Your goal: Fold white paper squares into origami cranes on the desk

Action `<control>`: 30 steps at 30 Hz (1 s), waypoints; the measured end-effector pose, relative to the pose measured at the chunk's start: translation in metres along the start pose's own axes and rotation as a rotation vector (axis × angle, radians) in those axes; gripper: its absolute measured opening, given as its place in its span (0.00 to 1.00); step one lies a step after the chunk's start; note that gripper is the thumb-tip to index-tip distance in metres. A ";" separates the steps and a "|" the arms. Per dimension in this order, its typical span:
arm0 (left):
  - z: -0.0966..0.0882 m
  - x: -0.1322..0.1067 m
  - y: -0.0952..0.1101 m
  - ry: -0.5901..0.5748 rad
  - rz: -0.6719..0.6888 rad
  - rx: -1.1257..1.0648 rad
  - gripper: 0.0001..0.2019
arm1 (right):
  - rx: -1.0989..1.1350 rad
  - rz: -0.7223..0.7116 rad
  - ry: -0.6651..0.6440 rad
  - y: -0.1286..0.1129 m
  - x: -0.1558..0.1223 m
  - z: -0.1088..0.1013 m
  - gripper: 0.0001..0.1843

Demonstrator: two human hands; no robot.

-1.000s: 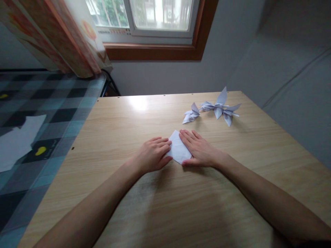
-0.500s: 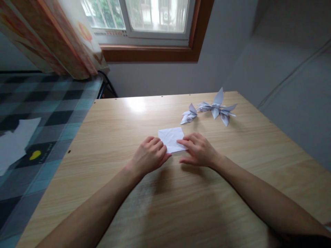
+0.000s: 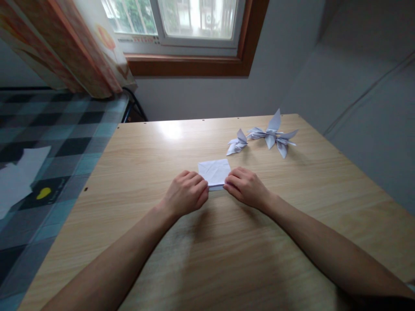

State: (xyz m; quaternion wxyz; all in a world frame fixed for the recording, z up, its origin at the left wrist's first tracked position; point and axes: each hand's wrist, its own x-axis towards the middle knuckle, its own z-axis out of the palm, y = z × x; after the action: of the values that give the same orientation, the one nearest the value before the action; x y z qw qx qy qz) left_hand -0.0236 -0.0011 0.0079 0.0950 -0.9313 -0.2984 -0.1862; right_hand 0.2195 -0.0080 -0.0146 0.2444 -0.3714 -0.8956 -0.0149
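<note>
Right hand (image 3: 246,186) and left hand (image 3: 186,194) have curled, fingers (image 3: 201,186) pinching the folded paper's (image 3: 214,171) near edge.

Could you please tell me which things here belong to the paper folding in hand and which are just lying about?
In hand: folded white paper, gripped at its near edge by the left hand and right hand; the table under it.
Lying about: small paper figure and larger paper figure farther back; loose white sheet on the checked cover; curtain.
</note>
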 end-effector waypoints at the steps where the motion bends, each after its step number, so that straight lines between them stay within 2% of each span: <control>1: 0.000 0.000 0.000 0.008 -0.011 -0.009 0.13 | -0.005 0.003 0.004 -0.001 0.000 0.000 0.14; 4: 0.000 0.000 0.000 0.025 -0.029 -0.053 0.14 | -0.011 0.008 0.015 -0.002 0.000 -0.001 0.14; 10: 0.008 -0.003 -0.005 0.110 -0.094 -0.187 0.08 | 0.015 -0.016 0.026 -0.002 0.000 -0.002 0.11; 13: 0.009 -0.003 -0.006 0.143 -0.106 -0.212 0.09 | 0.029 -0.018 0.029 -0.002 0.000 -0.003 0.10; 18: 0.003 0.000 -0.005 0.103 -0.121 -0.320 0.12 | 0.052 -0.012 0.029 -0.002 0.000 -0.003 0.09; 22: 0.000 -0.001 -0.006 0.092 -0.124 -0.397 0.09 | 0.071 -0.011 0.022 -0.002 0.000 -0.004 0.08; 30: 0.002 -0.001 -0.009 0.078 -0.100 -0.429 0.10 | 0.143 0.018 0.018 -0.001 0.000 -0.004 0.06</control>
State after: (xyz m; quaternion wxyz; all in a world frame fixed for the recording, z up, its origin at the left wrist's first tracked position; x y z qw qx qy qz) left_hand -0.0288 0.0059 0.0065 -0.1030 -0.9063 -0.2939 -0.2858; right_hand 0.2206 -0.0092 -0.0103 0.2787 -0.3610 -0.8887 0.0481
